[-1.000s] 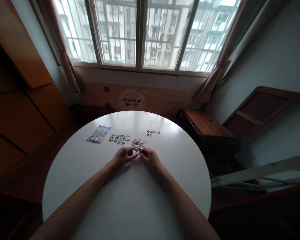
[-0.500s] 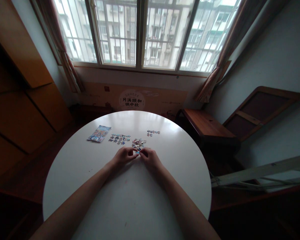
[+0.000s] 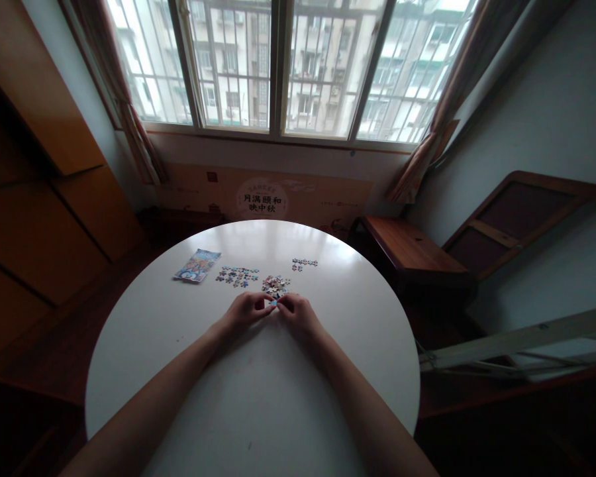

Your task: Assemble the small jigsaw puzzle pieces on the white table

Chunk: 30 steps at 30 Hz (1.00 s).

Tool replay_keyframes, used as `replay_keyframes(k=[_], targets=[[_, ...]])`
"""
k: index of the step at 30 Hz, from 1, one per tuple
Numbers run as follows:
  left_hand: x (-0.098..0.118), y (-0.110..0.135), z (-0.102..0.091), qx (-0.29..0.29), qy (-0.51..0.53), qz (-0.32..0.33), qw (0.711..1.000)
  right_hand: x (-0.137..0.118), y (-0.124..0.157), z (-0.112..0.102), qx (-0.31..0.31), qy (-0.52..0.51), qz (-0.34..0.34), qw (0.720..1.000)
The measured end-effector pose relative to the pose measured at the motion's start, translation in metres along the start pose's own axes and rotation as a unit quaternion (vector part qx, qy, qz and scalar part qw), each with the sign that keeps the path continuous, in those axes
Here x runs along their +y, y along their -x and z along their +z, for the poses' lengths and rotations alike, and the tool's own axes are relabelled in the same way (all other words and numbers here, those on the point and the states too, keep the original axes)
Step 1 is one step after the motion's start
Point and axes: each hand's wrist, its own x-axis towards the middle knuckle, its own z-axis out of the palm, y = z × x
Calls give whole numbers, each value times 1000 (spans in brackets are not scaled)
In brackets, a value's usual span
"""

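My left hand (image 3: pixel 247 310) and my right hand (image 3: pixel 298 314) meet fingertip to fingertip on the round white table (image 3: pixel 179 344). Both are pinched on small blue jigsaw pieces (image 3: pixel 274 303) held between them. Just beyond the fingers lies a heap of loose puzzle pieces (image 3: pixel 275 285). A partly joined row of pieces (image 3: pixel 237 275) lies to its left, and a smaller joined cluster (image 3: pixel 304 264) sits farther back on the right. A printed puzzle picture card (image 3: pixel 197 265) lies at the far left of the table.
A dark wooden bench (image 3: pixel 412 250) stands beyond the table's right edge, with a leaning wooden frame (image 3: pixel 521 222) behind it. A barred window (image 3: pixel 283 66) and a cardboard panel (image 3: pixel 263 197) face me. A wooden cabinet (image 3: pixel 34 199) fills the left.
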Motion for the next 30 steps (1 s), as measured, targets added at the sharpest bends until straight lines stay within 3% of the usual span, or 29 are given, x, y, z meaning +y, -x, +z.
replay_keyframes(k=[30], targets=[[3, 0, -1, -4, -16, 2, 1000, 2, 0, 1, -4, -2, -2, 1000]])
